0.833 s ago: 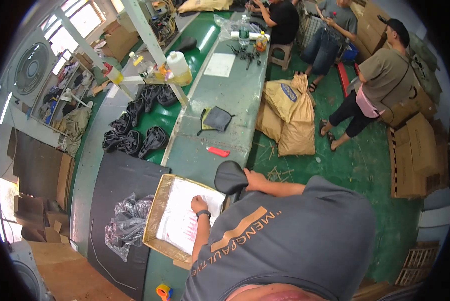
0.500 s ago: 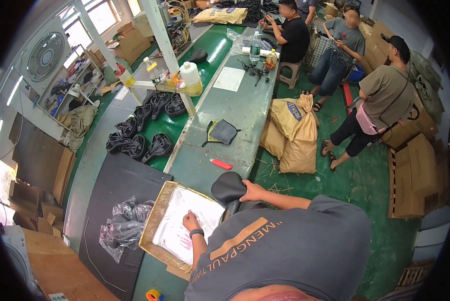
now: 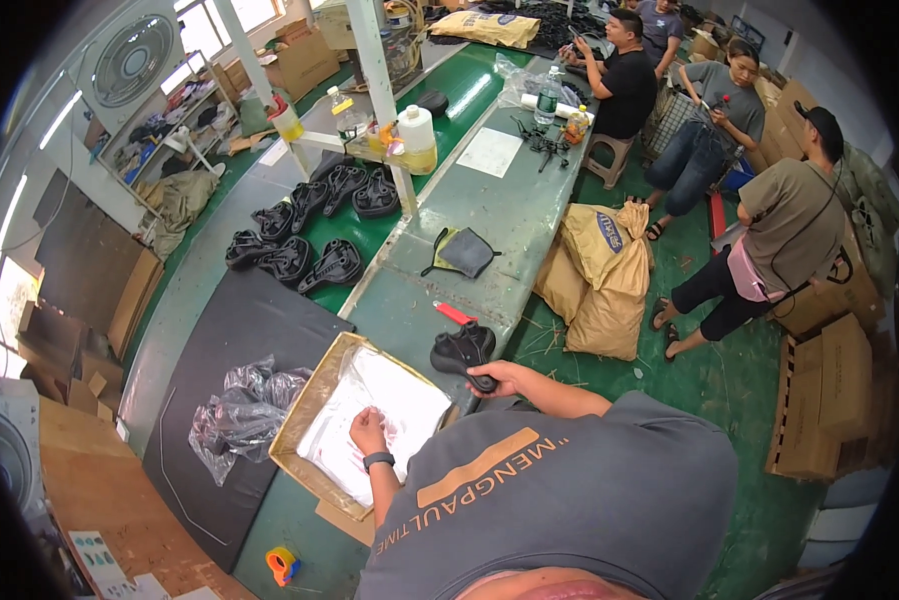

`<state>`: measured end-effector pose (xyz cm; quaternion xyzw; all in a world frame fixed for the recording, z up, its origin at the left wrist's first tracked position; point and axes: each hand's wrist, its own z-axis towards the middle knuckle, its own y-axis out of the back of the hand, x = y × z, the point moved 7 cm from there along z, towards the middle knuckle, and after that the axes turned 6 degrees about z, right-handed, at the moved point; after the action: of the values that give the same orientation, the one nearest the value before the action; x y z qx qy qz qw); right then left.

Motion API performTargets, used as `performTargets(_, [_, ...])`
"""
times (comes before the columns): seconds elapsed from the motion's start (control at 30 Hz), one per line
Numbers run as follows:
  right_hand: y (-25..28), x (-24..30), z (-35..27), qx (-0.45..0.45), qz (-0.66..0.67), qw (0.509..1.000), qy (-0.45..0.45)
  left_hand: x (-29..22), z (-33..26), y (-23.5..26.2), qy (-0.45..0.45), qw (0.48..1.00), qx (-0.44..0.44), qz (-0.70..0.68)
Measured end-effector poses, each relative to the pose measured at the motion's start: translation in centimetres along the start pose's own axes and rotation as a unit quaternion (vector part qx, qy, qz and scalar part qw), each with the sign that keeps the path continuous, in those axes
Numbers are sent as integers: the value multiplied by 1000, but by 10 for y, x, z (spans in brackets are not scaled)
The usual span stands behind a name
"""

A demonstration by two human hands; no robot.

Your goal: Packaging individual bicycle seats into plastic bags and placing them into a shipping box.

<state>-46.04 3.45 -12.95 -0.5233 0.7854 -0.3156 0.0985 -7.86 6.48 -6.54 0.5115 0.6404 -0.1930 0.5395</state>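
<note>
My right hand (image 3: 504, 378) is wrapped round the narrow nose of a black bicycle saddle (image 3: 461, 348). The ribbed underside of this saddle faces up, held over the bench edge. At the open cardboard box (image 3: 287, 462), my left hand (image 3: 368, 432) rests low over a stack of white plastic bags (image 3: 409, 392) with reddish print. Its fingers are curled together; whether they pinch a bag is too small to make out. A red utility knife (image 3: 454, 312) lies just beyond the saddle.
More black saddles (image 3: 331, 266) lie on the green belt at the far left. Crumpled clear plastic (image 3: 239, 425) and a tape roll (image 3: 282, 565) sit left of the box. A grey face mask (image 3: 466, 252) is on the bench (image 3: 389, 290). Sacks (image 3: 604, 310) and several people stand or sit at right.
My right hand has turned the saddle over, from its smooth top to its ribbed underside. My left hand has shifted slightly left over the bags. The whole view has swung a little.
</note>
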Motion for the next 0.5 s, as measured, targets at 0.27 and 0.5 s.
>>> performTargets(0.27, [-142, -4, -78, 227, -68, 970, 46, -32, -39, 26, -41, 996, 21, -72])
performTargets(0.5, [-263, -61, -73, 347, -170, 918, -88, -63, -78, 20, -186, 976, 109, 22])
